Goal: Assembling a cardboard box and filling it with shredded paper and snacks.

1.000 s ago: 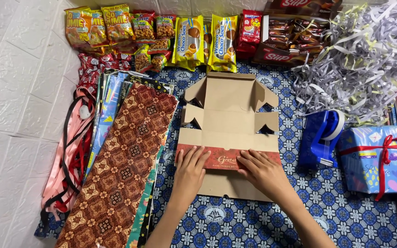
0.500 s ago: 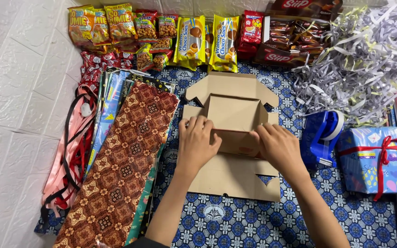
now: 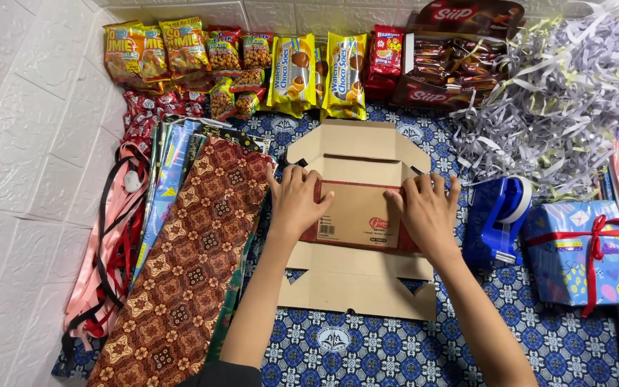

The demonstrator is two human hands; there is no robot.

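Centrally, on a blue patterned cloth (image 3: 367,351), lies a flat brown cardboard box (image 3: 358,236), half folded, its lid flap spread toward the near side. Left hand (image 3: 296,201) and right hand (image 3: 424,208) lie open, fingers spread, palms pressing down on the box's folded front panel; neither grip closes round anything. Left of the box: a stack of wrapping papers (image 3: 180,265), the top sheet brown with a batik-like pattern, and beyond it pink, red and black ribbons (image 3: 109,244). Far side: a row of shiny snack packets (image 3: 252,64) and an open carton of wrapped bars (image 3: 453,64). Far right: a heap of shredded paper strips (image 3: 567,93), grey and pale yellow. Right of the box, close by the right hand: a blue tape dispenser (image 3: 499,218) and a blue wrapped gift with red ribbon (image 3: 585,251). Compared with half a second ago, the front panel now lies folded flat under both palms, where the hands then gripped it upright.
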